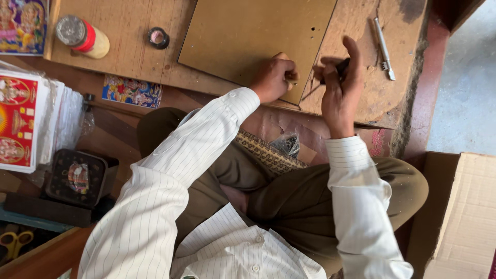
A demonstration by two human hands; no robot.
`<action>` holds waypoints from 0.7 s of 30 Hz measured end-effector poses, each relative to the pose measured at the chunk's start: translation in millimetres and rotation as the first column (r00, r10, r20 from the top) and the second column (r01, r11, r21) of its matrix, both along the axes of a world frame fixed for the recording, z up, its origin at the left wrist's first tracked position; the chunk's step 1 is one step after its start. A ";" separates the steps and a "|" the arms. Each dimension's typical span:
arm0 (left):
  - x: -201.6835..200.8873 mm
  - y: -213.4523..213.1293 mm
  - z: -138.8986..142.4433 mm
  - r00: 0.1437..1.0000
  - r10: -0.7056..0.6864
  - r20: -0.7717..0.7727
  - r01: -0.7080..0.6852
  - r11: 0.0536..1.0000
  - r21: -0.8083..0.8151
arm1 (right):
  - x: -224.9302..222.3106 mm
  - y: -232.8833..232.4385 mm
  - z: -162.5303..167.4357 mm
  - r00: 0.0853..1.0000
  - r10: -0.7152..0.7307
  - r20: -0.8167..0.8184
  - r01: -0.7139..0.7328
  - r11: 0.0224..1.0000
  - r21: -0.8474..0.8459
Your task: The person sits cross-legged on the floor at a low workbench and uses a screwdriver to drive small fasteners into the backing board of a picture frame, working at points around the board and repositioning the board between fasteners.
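The right hand (338,82) is closed around a small dark tool (341,66), its thin tip slanting down toward the near edge of a brown board (248,36). The left hand (273,77) is clenched, knuckles pressed onto the board's near right corner — what it pinches, if anything, cannot be told. The board lies flat on the worn wooden bench (129,57). To the right, well apart, rests a slim metal pen-like tool (384,49). Far left on the bench stand a red-and-yellow bottle (82,36) and a small black ring of tape (158,37) — beside them, colourful printed pictures (21,26).
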State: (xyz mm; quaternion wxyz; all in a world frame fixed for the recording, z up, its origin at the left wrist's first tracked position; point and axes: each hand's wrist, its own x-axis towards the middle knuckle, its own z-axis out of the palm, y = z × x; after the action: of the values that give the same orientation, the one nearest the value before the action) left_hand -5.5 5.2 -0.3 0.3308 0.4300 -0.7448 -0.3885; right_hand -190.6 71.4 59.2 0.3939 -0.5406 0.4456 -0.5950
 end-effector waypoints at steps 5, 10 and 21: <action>1.7 1.9 4.9 0.991 0.005 0.137 -0.003 1.000 -0.017 | 11.2 -31.2 18.6 0.954 0.046 -0.295 -0.081 0.991 -0.106; 3.1 6.1 16.7 0.986 0.048 0.162 -0.039 0.997 -0.060 | 21.2 -35.4 13.1 0.972 0.106 -0.212 -0.123 0.990 -0.071; -7.4 11.0 26.8 0.988 0.149 -0.031 -0.145 0.984 0.106 | 20.0 -34.8 -3.2 0.984 0.098 -0.150 -0.107 0.993 -0.053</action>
State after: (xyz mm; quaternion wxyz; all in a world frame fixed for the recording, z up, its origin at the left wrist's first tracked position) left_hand -12.8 16.2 26.4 0.3504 0.4929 -0.6833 -0.4092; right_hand -170.6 36.6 56.0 0.3734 -0.6172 0.4266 -0.5456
